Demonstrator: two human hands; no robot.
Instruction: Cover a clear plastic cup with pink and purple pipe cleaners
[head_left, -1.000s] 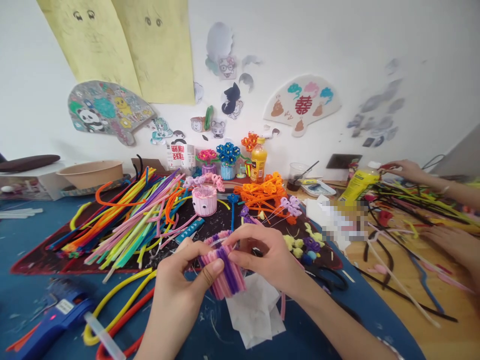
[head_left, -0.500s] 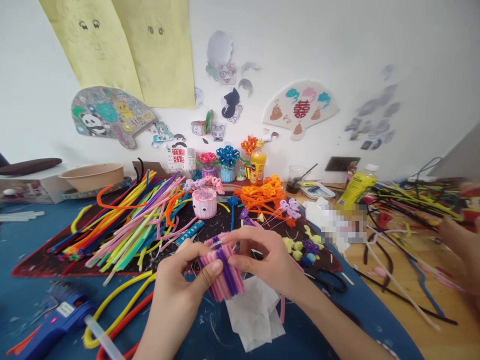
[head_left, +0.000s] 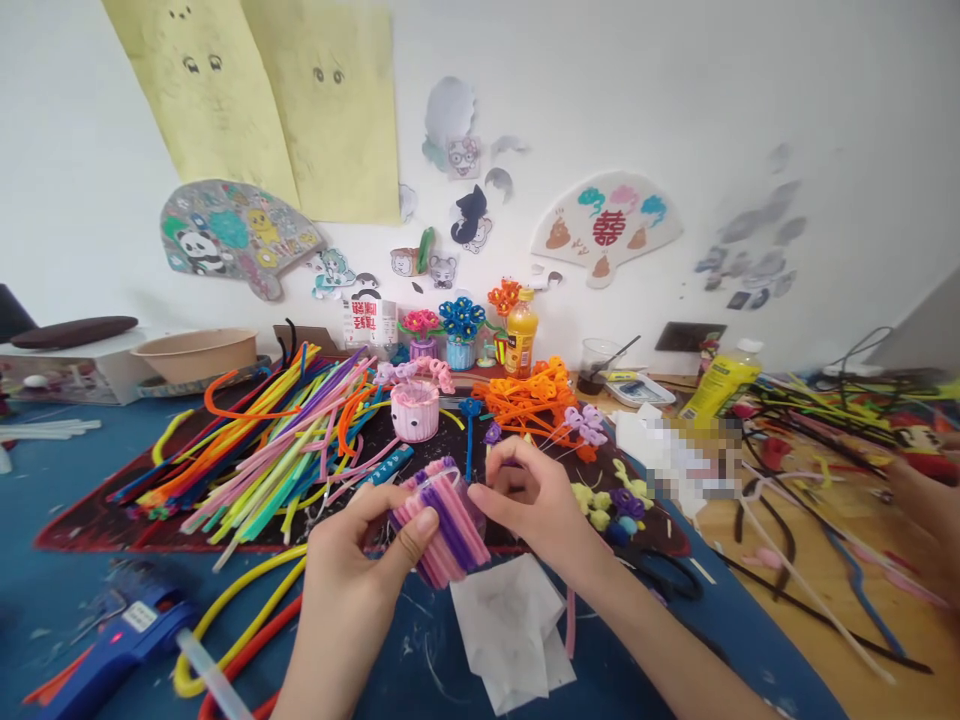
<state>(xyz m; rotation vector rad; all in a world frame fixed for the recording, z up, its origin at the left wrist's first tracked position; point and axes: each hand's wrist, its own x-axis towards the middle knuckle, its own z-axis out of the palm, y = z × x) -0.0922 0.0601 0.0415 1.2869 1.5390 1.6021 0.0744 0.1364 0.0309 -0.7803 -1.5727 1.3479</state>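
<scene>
A small cup covered with upright pink and purple pipe cleaners [head_left: 442,525] is tilted in my left hand [head_left: 360,550]. My left thumb presses its striped side, and the other fingers go behind it. A clear rim shows at its top. My right hand [head_left: 536,500] is at the cup's right edge, fingers bent and a little apart, with nothing visible in them. Whether the right thumb touches the cup I cannot tell. Below the cup lies a crumpled white paper sheet [head_left: 510,630]. Behind it stands a pink pipe-cleaner pot with dot eyes [head_left: 415,412].
Loose pipe cleaners [head_left: 277,440] are heaped at left, above a blue glue gun [head_left: 124,640]. Orange pipe-cleaner pieces [head_left: 525,400], an orange drink bottle [head_left: 521,335] and a yellow bottle [head_left: 724,380] stand behind. Black scissors [head_left: 667,570] lie right; another person's hand [head_left: 926,510] is at far right.
My right hand has come off the cup's top and front and moved slightly up and right. The cup has tilted in my left hand. The other person's hand has moved down.
</scene>
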